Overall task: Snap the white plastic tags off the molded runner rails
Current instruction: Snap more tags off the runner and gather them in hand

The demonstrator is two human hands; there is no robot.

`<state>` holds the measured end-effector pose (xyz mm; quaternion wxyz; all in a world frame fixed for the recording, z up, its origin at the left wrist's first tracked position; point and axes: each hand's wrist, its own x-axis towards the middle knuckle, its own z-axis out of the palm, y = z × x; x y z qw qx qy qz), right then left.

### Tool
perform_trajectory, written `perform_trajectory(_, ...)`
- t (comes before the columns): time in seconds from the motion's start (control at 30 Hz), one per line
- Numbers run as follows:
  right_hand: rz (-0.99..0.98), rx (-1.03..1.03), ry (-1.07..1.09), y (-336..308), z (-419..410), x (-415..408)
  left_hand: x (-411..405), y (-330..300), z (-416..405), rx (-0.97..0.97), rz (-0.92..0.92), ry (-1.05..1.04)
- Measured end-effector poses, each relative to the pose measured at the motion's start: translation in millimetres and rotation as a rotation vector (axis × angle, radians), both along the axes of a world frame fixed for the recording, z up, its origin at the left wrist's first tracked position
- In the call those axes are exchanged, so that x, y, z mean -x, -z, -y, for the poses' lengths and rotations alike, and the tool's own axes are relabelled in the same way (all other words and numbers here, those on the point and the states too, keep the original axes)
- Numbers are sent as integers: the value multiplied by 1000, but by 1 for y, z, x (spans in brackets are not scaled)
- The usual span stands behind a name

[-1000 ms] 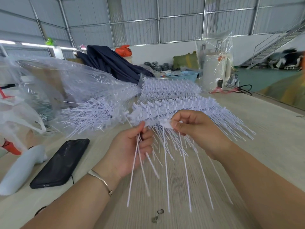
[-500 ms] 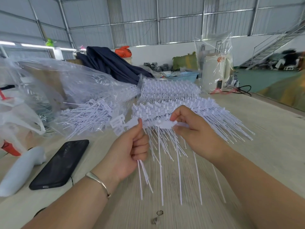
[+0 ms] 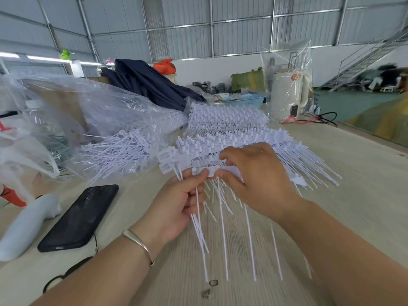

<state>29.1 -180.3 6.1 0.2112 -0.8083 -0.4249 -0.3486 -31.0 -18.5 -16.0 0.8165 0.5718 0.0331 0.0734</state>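
Nearest, on the pale counter (image 3: 353,173), two small dark bits (image 3: 210,288) lie below the hanging tips of long white stems. Above them the left hand (image 3: 176,208), a thin bracelet (image 3: 139,241) on its wrist, has its grip clenched round a bundle of white tags (image 3: 199,221), thumb pressed against the strip at the top; the right hand (image 3: 258,180) pinches the runner rail (image 3: 205,171) just beside that thumb (its held part is blurred, so the exact contact is unclear). To the left lie a black phone (image 3: 79,217) and a white handle-shaped object (image 3: 24,226). Farther off, loose tags (image 3: 114,151) spill from a clear plastic bag (image 3: 77,111), and stacked rails (image 3: 227,122) sit behind the hands. Beyond them are a dark blue cloth (image 3: 145,82) and a bagged white appliance (image 3: 287,93).
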Motion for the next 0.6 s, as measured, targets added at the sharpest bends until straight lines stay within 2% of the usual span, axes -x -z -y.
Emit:
perform_trajectory(0.07, -136, -45, -12, 1, 2, -1, -1, 0, -3, 58, -6, 16)
perform_trajectory(0.17, -643, -216, -189, 2, 2, -4, 0, -1, -5, 120, -6, 50)
perform_trajectory(0.2, -730, -263, -223, 2, 1, -5, 0, -2, -5, 122, -7, 51)
perform_trajectory(0.33, -846, -357, -364, 1, 0, -3, 1, -3, -6, 197, -23, 129)
perform_trajectory(0.53, -972, -261, -613, -2, 1, 1, 7, -2, -6, 356, -83, 576)
perform_trajectory(0.6, -982, -248, -665, -2, -2, 3, 8, -3, -5, 342, -57, 665)
